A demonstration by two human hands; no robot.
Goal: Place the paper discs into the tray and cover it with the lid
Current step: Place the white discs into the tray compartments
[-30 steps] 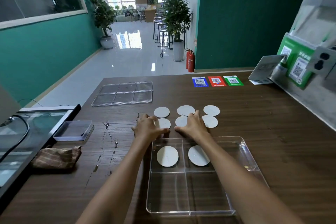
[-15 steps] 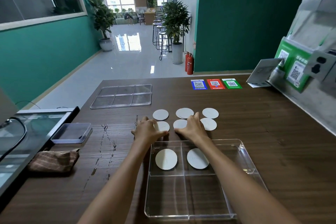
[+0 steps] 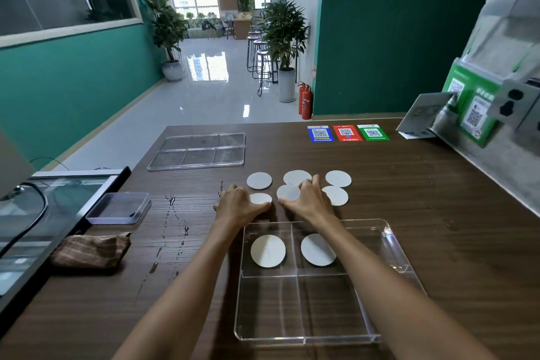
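Note:
A clear divided tray lies near me on the wooden table, with one white paper disc in its far-left compartment and another disc in the far-middle one. Just beyond the tray lie several loose discs. My left hand curls over the near-left disc, thumb at its near edge. My right hand curls over the near-middle disc, thumb at its edge. Free discs lie at the far left, far right and near right. The clear lid lies flat at the far left.
A small clear box and a folded brown cloth sit at the left by a glass-topped counter. Water drops streak the table left of my hands. Coloured QR stickers lie at the far right.
Both hands have stayed on the same two discs, fingers curling slightly tighter. The discs in the tray have not moved.

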